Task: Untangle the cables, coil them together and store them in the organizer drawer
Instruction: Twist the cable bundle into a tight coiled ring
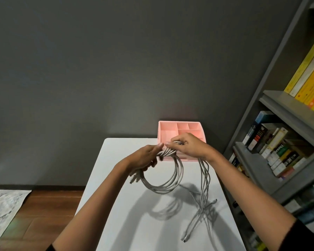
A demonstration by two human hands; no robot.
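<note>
Several grey-white cables [172,183] hang bunched together above the white table [127,205]. One loop of them droops between my hands. My left hand [145,157] grips the bundle at the loop's left side, with several plug ends poking out below it. My right hand [188,144] pinches the same bundle at the top. From it the loose tails [204,192] fall to the table, their plugs [184,238] lying near the front. The pink organizer [179,131], with open compartments on top, stands at the table's far edge behind my hands; its drawer front is mostly hidden.
A grey bookshelf [277,105] full of books stands close along the table's right side. A dark grey wall is behind. To the left lie a wooden floor [49,201] and a pale patterned rug [2,209].
</note>
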